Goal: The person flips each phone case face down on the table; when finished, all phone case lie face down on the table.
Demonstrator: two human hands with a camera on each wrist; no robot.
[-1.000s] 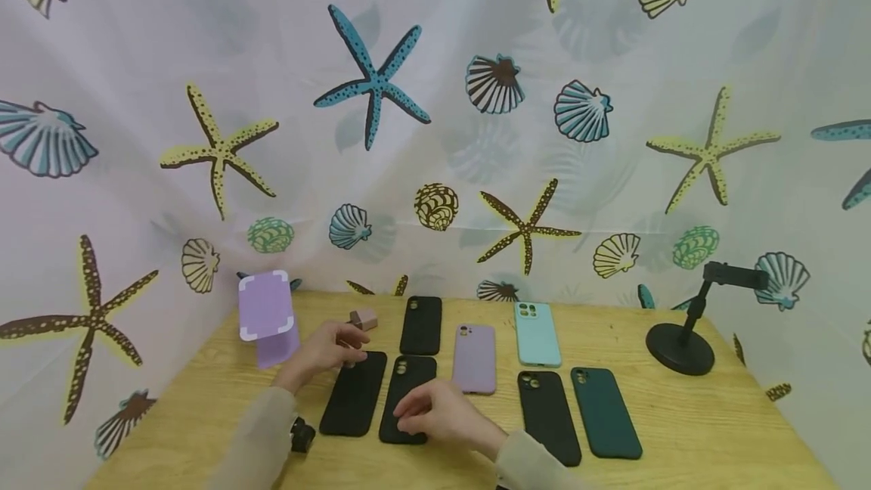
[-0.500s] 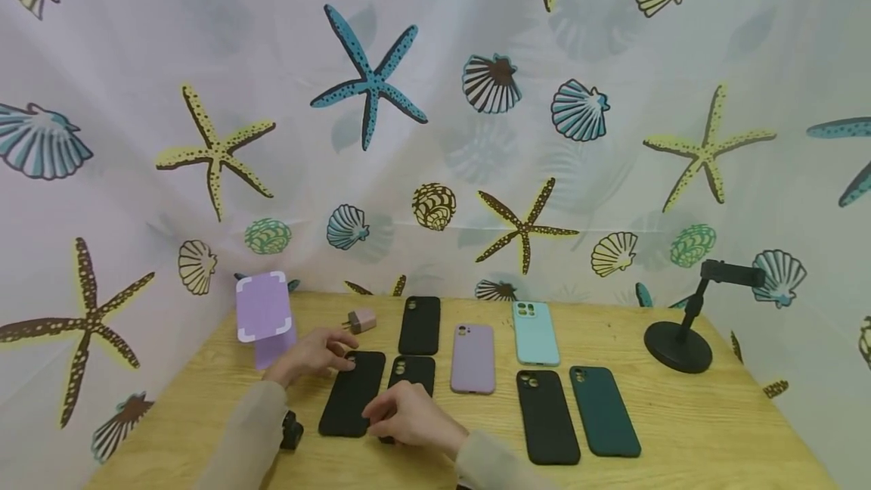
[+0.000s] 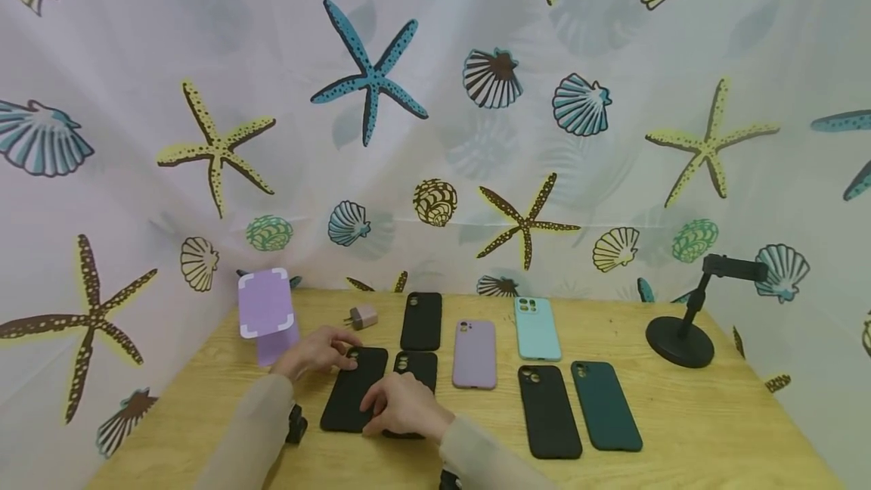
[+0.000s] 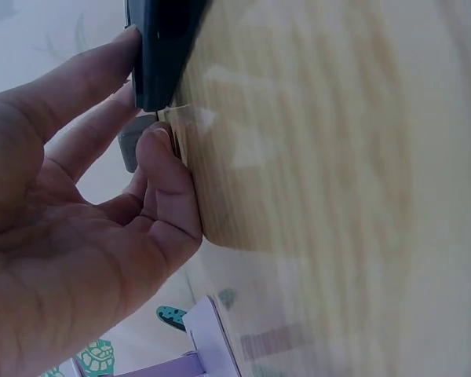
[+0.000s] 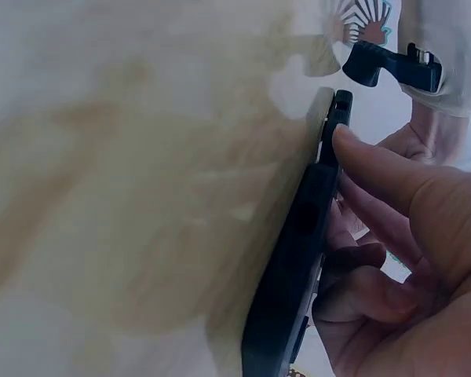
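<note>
Several phone cases lie on the wooden table, camera cutouts at their far ends. My left hand (image 3: 318,352) is at the far left corner of the leftmost black phone case (image 3: 355,388). In the left wrist view, thumb and a finger meet the edge of that case (image 4: 161,59), other fingers curled beside it. My right hand (image 3: 407,407) reaches across a second black phone case (image 3: 422,369) and partly hides it. Its thumb and fingers pinch the near right corner of the leftmost case. The right wrist view shows the thumb (image 5: 369,161) against that case's edge, past the nearer case (image 5: 286,275).
Farther back lie a black case (image 3: 422,321), a lilac case (image 3: 475,354) and a mint case (image 3: 537,329). To the right are another black case (image 3: 550,412) and a dark teal case (image 3: 606,405). A pink charger plug (image 3: 364,315), purple stand (image 3: 267,305) and black stand (image 3: 680,341) stand around them.
My right hand has moved left from over the second black case to the leftmost case's near corner. My left hand has drawn slightly back from the charger plug to the far corner.
</note>
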